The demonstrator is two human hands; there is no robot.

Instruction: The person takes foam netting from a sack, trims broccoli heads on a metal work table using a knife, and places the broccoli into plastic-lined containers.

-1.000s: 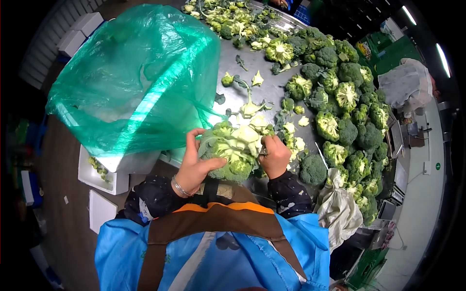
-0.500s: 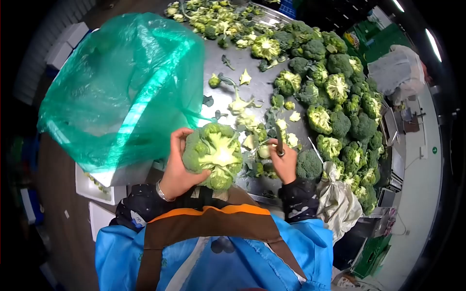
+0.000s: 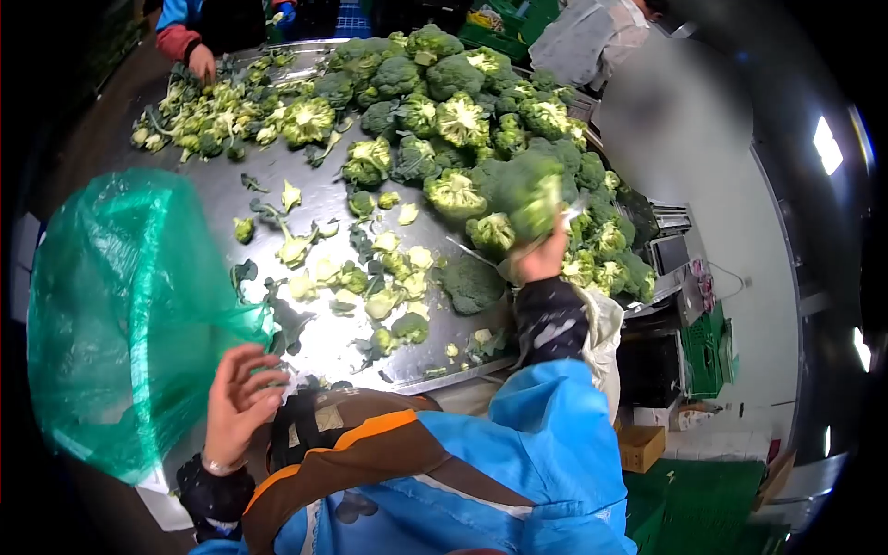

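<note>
My left hand (image 3: 242, 400) is empty, its fingers spread apart, beside the lower edge of a green plastic bag (image 3: 120, 305). Over at the heap's near side, my right hand (image 3: 539, 257) grips a broccoli head (image 3: 527, 194), smeared by motion, with a pale cut face turned to the right. Whether that hand also holds a knife is hidden. Close to its left, a dark green broccoli head (image 3: 470, 284) rests on the metal table (image 3: 333, 185) beside a thin pale strip. Cut stem pieces and small florets (image 3: 384, 301) are scattered between my hands.
A large heap of broccoli heads (image 3: 462, 120) covers the table's far right. Loose trimmings (image 3: 199, 116) lie at the far left, where another person's hand (image 3: 201, 63) reaches in. A pale cloth bag (image 3: 601, 328) hangs near my right forearm. Green crates (image 3: 703, 347) stand at the right.
My view has turned to the right. My left hand no longer holds a broccoli head. My right hand, earlier around a dark handle, has reached to the heap and now has a broccoli head.
</note>
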